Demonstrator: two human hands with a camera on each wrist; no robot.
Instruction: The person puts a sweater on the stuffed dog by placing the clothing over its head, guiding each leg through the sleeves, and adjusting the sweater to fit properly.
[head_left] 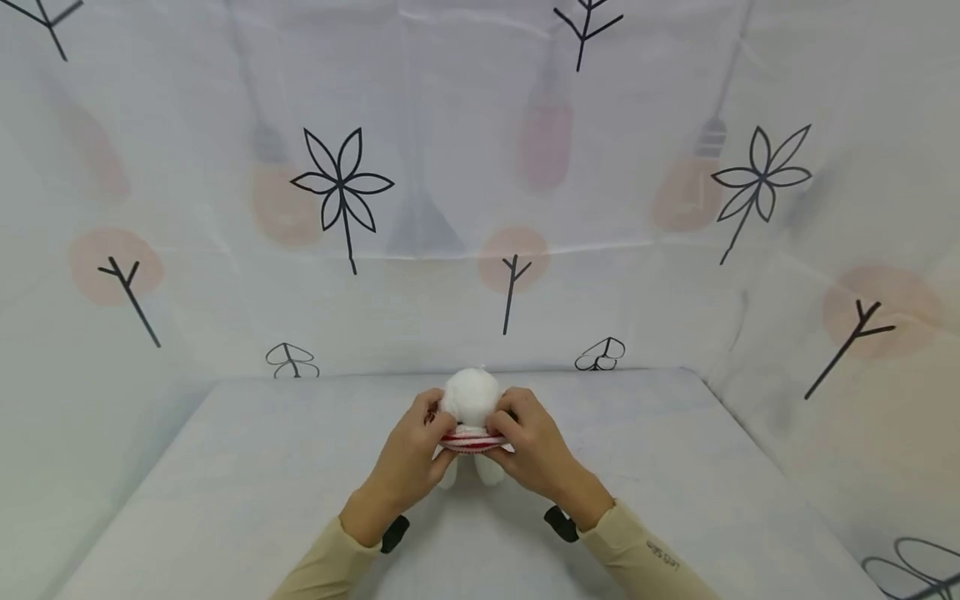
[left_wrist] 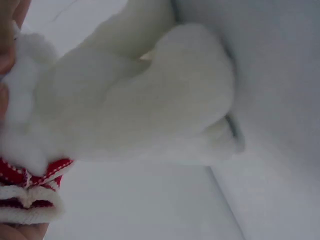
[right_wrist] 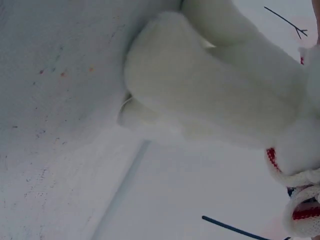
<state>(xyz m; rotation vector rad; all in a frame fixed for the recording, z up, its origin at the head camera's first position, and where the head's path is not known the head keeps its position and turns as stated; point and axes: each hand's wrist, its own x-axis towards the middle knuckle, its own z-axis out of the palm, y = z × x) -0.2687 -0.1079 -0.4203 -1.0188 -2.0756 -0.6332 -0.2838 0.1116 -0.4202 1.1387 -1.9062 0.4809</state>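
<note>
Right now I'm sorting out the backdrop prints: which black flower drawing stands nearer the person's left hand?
The flower drawing left of centre; the other flower hangs far right, beyond the right hand. The left hand is below it.

A: Plush toy [head_left: 471, 398]: white pile fabric, soft and fuzzy, matt; short dense nap over the legs in both wrist views.

B: Band [head_left: 472, 441] around it?

A: Red-and-white knit, ribbed, with a cord-like white edge; matt, coarser than the plush.

B: Bench [head_left: 247, 475]?

A: Covered in a pale sheet, smooth, matt, faint specks seen close up in the right wrist view. Backdrop [head_left: 420, 192] is thin printed cloth, slightly sheer, with creases.

B: Sleeves [head_left: 637, 558]?

A: Beige knit cloth, smooth, matt.
</note>
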